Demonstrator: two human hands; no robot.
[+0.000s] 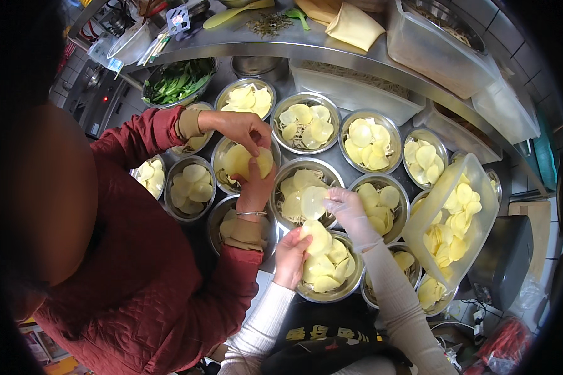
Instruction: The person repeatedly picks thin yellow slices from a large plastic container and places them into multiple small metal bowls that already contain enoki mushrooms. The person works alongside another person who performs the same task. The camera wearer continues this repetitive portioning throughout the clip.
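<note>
My bare left hand (292,257) grips thin pale-yellow slices, apparently potato (316,237), over the near edge of a steel bowl (326,296) heaped with more of them. In a clear plastic glove, my right hand (349,211) pinches a single round slice (315,203). That slice is above another steel bowl (305,161), where slices lie on thin pale strands. To the right of my right arm, a translucent plastic tub (485,225) stands tilted across several bowls, with many loose slices (460,222) inside.
At my left, a co-worker in a red quilted jacket (136,281) handles slices over a bowl (214,164). Several more bowls of slices crowd the steel table. Leafy greens (180,84) sit at the back left. A metal shelf (262,48) overhangs plastic bins (356,89).
</note>
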